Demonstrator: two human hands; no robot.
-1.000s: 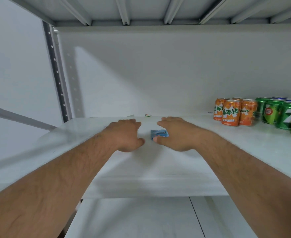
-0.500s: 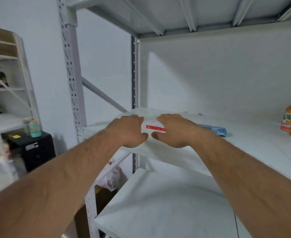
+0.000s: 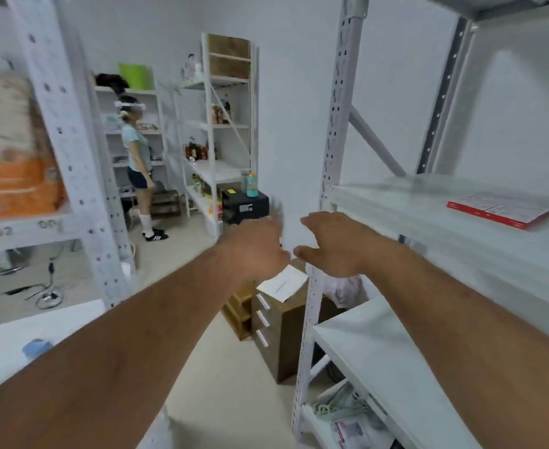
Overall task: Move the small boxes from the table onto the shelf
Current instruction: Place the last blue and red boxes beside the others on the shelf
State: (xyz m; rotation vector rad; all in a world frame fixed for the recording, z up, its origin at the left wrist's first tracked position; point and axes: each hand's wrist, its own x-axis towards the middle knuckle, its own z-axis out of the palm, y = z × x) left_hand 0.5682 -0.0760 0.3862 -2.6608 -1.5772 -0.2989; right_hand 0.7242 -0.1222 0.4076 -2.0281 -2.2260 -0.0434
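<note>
At the far left, a white table carries a blurred blue object. The left hand and right hand hang empty in mid-air, fingers loosely spread. At right, a red-and-white box lies flat on the shelf.

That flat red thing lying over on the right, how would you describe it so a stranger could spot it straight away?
Look to the tall white metal shelving unit on the right. On its pale shelf board, just beyond the right hand, lies a flat red-edged box with a pale printed top. It is the only thing visible on that board and the only red there, resting flat and untouched by either hand.
</note>
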